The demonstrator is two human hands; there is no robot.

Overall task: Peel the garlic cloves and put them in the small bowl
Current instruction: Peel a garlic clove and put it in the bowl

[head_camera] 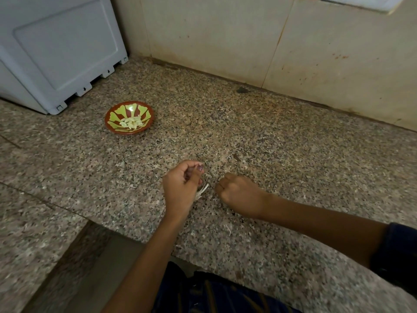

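The small bowl stood upright on the speckled granite counter, well over to the left and far back. It was shallow and round, brown-red at the rim, with pale green leaf shapes fanning out inside. A little heap of peeled garlic cloves lay in its bottom, creamy white (too small to count), sitting slightly toward the near side. Nearer the front, a wisp of white papery garlic skin stuck out from under the curled left hand, well apart from the bowl.
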